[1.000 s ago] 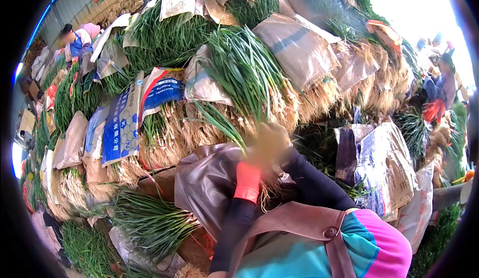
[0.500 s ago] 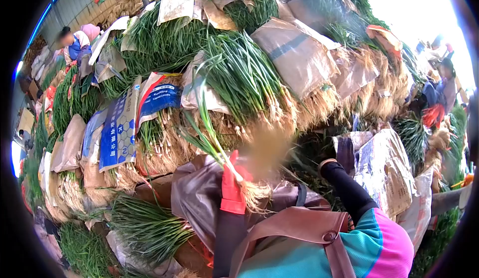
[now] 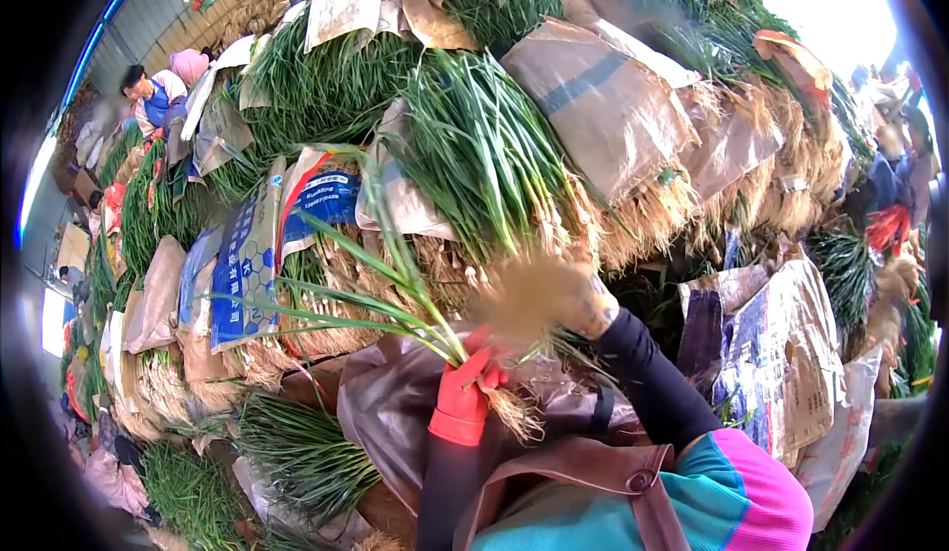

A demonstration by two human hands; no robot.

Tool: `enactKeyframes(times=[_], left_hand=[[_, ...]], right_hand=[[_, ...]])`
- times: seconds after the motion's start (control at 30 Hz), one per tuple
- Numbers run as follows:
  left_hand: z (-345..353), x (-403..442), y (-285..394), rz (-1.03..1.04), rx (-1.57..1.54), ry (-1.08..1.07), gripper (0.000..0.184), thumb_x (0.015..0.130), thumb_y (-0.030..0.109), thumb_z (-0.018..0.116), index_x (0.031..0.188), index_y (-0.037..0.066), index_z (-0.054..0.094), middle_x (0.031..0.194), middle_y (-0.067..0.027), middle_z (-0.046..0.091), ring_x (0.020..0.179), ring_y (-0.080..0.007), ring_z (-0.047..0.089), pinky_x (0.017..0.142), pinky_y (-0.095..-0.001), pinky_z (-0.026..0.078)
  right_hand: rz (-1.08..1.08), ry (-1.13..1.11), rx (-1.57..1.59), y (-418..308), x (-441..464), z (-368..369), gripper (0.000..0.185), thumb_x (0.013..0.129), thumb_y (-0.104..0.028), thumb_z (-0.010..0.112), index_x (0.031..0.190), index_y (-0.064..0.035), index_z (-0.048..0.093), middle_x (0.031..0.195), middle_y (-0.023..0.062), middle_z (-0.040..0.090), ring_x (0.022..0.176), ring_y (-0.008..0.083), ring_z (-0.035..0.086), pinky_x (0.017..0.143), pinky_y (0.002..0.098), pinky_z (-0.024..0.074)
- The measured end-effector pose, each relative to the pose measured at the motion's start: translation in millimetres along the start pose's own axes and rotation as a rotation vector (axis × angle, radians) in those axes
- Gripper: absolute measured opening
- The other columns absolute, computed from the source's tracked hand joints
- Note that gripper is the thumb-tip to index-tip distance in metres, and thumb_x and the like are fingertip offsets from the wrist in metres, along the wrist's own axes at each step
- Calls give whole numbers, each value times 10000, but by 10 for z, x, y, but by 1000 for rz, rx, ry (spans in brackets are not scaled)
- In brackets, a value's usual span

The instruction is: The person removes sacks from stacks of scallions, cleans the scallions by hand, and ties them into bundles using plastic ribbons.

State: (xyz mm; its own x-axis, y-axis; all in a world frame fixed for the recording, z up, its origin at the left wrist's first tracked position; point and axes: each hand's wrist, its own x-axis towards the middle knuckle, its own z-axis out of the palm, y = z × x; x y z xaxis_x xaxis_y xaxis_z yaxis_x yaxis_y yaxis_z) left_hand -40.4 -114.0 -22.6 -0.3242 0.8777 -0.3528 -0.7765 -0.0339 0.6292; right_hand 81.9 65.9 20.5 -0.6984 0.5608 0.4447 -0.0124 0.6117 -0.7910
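My left hand (image 3: pixel 469 385), in a red glove, is closed around a few green onions (image 3: pixel 443 334). Their long leaves fan out to the upper left, and pale stringy roots hang below the glove at right. My right hand (image 3: pixel 593 310), in a light, stained glove, is raised beside the roots of the piled onions. A brown blurred spot on the lens hides its fingers, so I cannot make out what they hold. Just beyond both hands, a big bundle of green onions (image 3: pixel 484 146) lies on the heap with its roots toward me.
Stacked onion bundles rise in front, partly covered by brown paper sacks (image 3: pixel 603 106) and a blue printed sack (image 3: pixel 242 274). Another bundle (image 3: pixel 306 447) lies at lower left. A brown apron (image 3: pixel 386 403) covers my lap. Other people (image 3: pixel 153 96) are at far left and right.
My right hand has come up and left, toward the onion roots. The onions in my left hand have tilted further left, their leaves spreading wider. The view has shifted slightly.
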Motion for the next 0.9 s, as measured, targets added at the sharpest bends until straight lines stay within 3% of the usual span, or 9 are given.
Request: enactKeyframes(times=[0.13, 0.2, 0.33, 0.4, 0.47, 0.63, 0.77, 0.87, 0.9], left_hand=[[64, 166, -233, -122, 97, 15, 334, 861, 182, 580, 1142, 5, 540, 820, -43, 607, 491, -96, 469, 498, -285, 466], [60, 214, -275, -202, 259, 37, 397, 902, 227, 517, 1239, 18, 499, 1080, -95, 624, 483, -39, 410, 525, -241, 432], [-36, 294, -353, -203, 254, -57, 284, 904, 220, 532, 1087, 6, 574, 959, -112, 659, 515, -75, 531, 446, -164, 388], [62, 239, -296, -214, 134, 4, 248, 901, 200, 536, 1054, 11, 579, 945, -145, 656, 494, -94, 536, 431, -170, 393], [134, 199, -294, -173, 125, -23, 246, 905, 202, 527, 1056, 14, 577, 879, -132, 656, 491, -102, 539, 435, -176, 404], [72, 180, -308, -223, 137, -37, 223, 912, 202, 513, 1034, 25, 570, 747, -101, 626, 461, -120, 535, 419, -194, 410], [-57, 208, -368, -156, 224, 12, 224, 910, 219, 517, 1017, 28, 566, 710, -82, 610, 455, -124, 530, 397, -196, 386], [-9, 179, -345, -131, 150, 24, 259, 905, 241, 528, 1049, 28, 559, 741, -83, 616, 470, -117, 529, 414, -194, 389], [24, 172, -349, -106, 199, 3, 272, 909, 248, 522, 1063, 27, 554, 822, -98, 634, 481, -113, 524, 439, -197, 406]], right_hand=[[188, -270, -300, -20, -550, -81, 257, 820, -301, 621, 843, -45, 621, 719, 156, 607, 666, 335, 604, 602, 386, 488], [91, -226, -144, 11, -773, 16, 224, 814, -273, 627, 866, -55, 636, 717, 159, 605, 667, 334, 603, 603, 383, 486], [9, -164, -71, 325, -1000, 217, 125, 828, -166, 632, 877, -52, 638, 683, 109, 608, 607, 254, 585, 573, 331, 467], [445, 375, 533, 495, -885, 259, 126, 870, -164, 599, 904, -47, 633, 684, 31, 605, 578, 146, 545, 537, 277, 440], [795, 358, 466, 748, -723, 102, 165, 891, -188, 583, 940, -37, 629, 735, -12, 588, 621, 76, 510, 546, 226, 423], [202, -118, 321, 671, -602, 542, 280, 856, -287, 629, 946, -22, 620, 765, -3, 595, 668, 93, 539, 598, 258, 452], [-78, 224, -213, 232, -540, 478, 166, 807, -187, 647, 795, -26, 606, 791, 81, 639, 699, 171, 623, 579, 333, 489], [793, 440, 760, 749, -716, 324, 141, 829, -185, 614, 868, -62, 670, 813, 96, 643, 720, 228, 635, 602, 343, 501], [669, 44, 235, 1284, -924, 263, 176, 822, -224, 614, 900, -79, 677, 837, 88, 656, 738, 230, 639, 623, 354, 507]])
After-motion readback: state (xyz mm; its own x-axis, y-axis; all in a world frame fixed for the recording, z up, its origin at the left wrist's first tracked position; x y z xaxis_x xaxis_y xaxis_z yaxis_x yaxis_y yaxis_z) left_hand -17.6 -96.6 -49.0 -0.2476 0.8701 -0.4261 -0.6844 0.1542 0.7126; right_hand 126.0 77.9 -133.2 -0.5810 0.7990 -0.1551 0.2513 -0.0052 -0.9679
